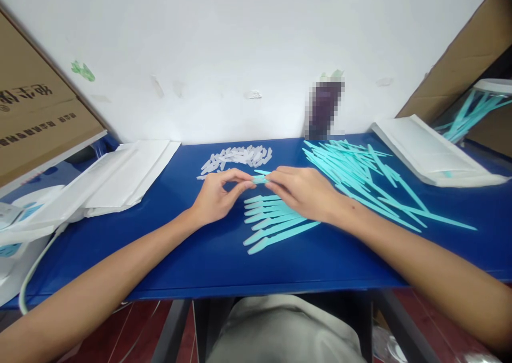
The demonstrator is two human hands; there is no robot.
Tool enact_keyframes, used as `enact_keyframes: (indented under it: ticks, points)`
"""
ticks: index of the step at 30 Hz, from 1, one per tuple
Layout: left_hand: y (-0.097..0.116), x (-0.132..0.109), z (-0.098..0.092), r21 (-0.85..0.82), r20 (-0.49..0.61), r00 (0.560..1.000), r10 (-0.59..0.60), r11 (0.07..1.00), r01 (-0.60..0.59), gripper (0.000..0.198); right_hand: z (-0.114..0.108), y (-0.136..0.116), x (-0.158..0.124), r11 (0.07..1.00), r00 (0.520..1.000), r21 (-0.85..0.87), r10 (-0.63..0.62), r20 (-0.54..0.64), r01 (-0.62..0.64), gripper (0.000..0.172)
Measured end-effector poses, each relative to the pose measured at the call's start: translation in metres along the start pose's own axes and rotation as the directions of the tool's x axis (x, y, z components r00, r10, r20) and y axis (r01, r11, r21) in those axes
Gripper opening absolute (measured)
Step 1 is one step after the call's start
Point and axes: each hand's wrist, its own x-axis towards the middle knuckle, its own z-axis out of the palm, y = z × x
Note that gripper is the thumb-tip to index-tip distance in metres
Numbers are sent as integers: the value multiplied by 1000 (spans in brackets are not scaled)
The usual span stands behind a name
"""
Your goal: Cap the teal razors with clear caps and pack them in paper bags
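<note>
We hold a small teal piece (pixel 260 180) over the glossy blue tabletop (pixel 160 261); fingertips hide much of it, so its full shape is unclear. Our left hand (pixel 216 195) pinches its left end, our right hand (pixel 306 192) its right. Nearer us lie slender, flat teal sticks (pixel 280 237) with bent, paler heads. Beyond, small translucent slips (pixel 240 156) sit heaped; to the right, long teal strips (pixel 352 173) lie crisscrossed.

Between the left hand (pixel 216 195) and right hand (pixel 304 189) and the tabletop (pixel 180 272) front edge, stick row (pixel 280 238) leaves a bare strip. Behind the hands, a narrow gap reaches the back edge between caps (pixel 240 155) and stick pile (pixel 352 165). Envelopes (pixel 132 171) obstruct the back-left; a cable (pixel 40 258) crosses the front-left corner.
</note>
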Motion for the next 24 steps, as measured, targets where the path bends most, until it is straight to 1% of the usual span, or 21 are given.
enact_keyframes:
  ticks: [2, 4, 6, 7, 9, 11, 12, 14, 15, 17, 20, 22, 24]
  points:
    - [3, 1, 1, 41, -3, 998, 55, 998, -55, 32, 3, -2, 0, 997, 999, 69, -28, -33, 30, 33]
    - [2, 3, -2, 135, 39, 988, 150, 979, -154, 30, 5, -1, 0, 991, 996, 122, -42, -83, 52, 29]
    - [-5, 8, -11, 290, 119, 964, 238, 920, -263, 31, 6, 4, 0, 990, 994, 132, -36, -106, 50, 23]
    - [-10, 11, -17, 379, 152, 955, 255, 877, -295, 32, 6, 7, 0, 992, 995, 118, -29, -98, 41, 22]
    - [-24, 16, -32, 543, 169, 961, 219, 793, -277, 35, 7, 13, 0, 996, 998, 84, -21, -53, 25, 23]
    - [-39, 19, -48, 636, 193, 969, 152, 733, -241, 37, 8, 16, 1, 996, 1000, 89, -29, 3, 29, 27]
    - [-45, 20, -56, 656, 229, 966, 122, 714, -246, 37, 9, 17, 2, 994, 999, 104, -36, 15, 34, 29]
    - [-55, 20, -67, 664, 307, 949, 76, 697, -270, 39, 9, 19, 3, 991, 1000, 129, -20, 5, 19, 33]
    - [-58, 19, -71, 658, 332, 941, 62, 700, -278, 40, 9, 20, 4, 991, 1000, 130, 11, -7, -10, 35]
    - [-59, 18, -73, 641, 340, 939, 48, 719, -268, 42, 9, 23, 5, 989, 994, 101, 107, -15, -105, 36]
    - [-54, 16, -68, 626, 353, 935, 25, 737, -256, 43, 8, 33, 6, 974, 974, 22, 224, 36, -225, 32]
    - [-48, 15, -60, 611, 391, 920, 25, 741, -280, 43, 8, 40, 6, 966, 964, -21, 259, 54, -258, 32]
    - [-41, 14, -50, 565, 425, 903, 62, 761, -318, 41, 9, 44, 6, 959, 957, -19, 282, 67, -281, 32]
